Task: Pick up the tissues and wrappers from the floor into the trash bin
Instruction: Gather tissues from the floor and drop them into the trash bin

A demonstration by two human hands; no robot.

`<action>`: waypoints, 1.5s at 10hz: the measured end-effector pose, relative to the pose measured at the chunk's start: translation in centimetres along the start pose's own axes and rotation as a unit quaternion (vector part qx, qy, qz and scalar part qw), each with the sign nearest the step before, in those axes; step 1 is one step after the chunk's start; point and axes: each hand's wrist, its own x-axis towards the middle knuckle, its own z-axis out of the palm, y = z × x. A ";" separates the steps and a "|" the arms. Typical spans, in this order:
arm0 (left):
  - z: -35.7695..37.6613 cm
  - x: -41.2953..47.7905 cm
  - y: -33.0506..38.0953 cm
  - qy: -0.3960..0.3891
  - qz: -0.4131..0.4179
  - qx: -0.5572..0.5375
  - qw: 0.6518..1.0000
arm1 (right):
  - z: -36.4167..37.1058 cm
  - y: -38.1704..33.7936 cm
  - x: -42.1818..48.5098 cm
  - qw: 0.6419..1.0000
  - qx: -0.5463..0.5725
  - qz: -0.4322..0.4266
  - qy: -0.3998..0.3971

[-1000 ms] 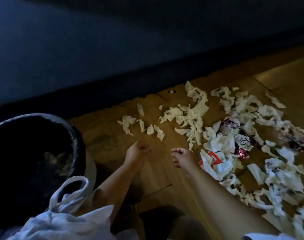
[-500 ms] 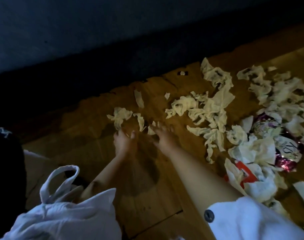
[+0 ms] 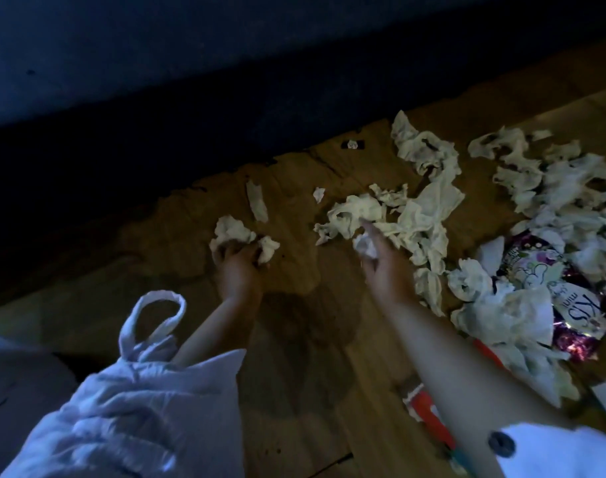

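- The left hand [image 3: 237, 274] was low on the wooden floor [image 3: 294, 339], its fingers [image 3: 249, 252] curled and gripping a crumpled tissue [image 3: 232, 231] that bulged out above the knuckles.
- A smaller torn scrap [image 3: 269, 248] lay touching the right side of those fingers; whether it was inside the grip could not be told.
- The right hand [image 3: 387, 270] held a small wad [image 3: 365, 243] of tissue pinched in its curled fingers [image 3: 375, 236], with one finger stretched forward to touch the near edge of the tissue pile [image 3: 418, 215].
- The pile spread across the floor to the right of both hands, mixed with a purple wrapper [image 3: 577, 307] beyond the right forearm.
- A red wrapper [image 3: 429, 419] lay on the floor, partly under that forearm.
- A loose tissue strip [image 3: 257, 201] lay on the floor just beyond the left hand, apart from it.
- Both arms wore white sleeves [image 3: 139, 419].
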 end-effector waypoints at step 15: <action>3.7 2.2 5.5 -0.075 0.007 -0.139 0.987 | -5.1 4.4 3.8 0.987 0.056 0.142 0.039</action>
